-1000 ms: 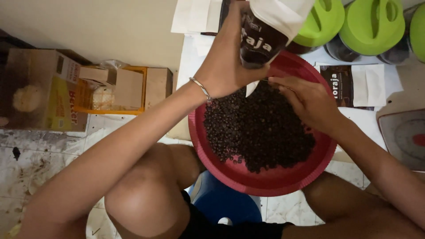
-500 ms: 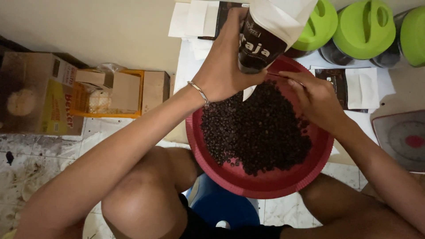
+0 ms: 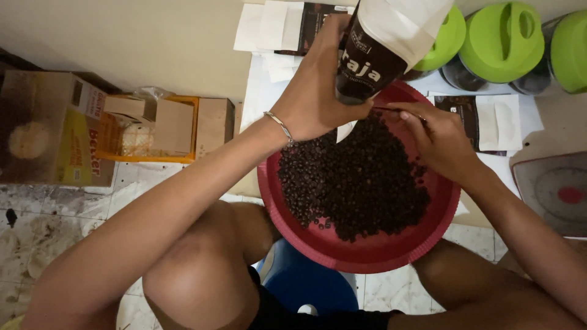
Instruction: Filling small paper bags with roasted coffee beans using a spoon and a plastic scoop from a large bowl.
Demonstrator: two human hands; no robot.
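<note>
wall: plain cream wall (image 3: 153, 36) across the top, no marks, kinda dim warm light on it
floor: pale tiles (image 3: 36, 214), pretty stained and grubby on the left, cleaner white ones lower right
left side: worn cardboard box (image 3: 52, 131) against the wall, with an orange-edged open carton (image 3: 153, 131) just beside it, plastic wrap poking out
top right: green-lidded jars (image 3: 498, 43) lined up in a row
right edge: a kitchen scale (image 3: 556, 195), grey with a red dot
seat: blue plastic stool (image 3: 312, 284) at the bottom middle
light: soft indoor, no window showing
</note>
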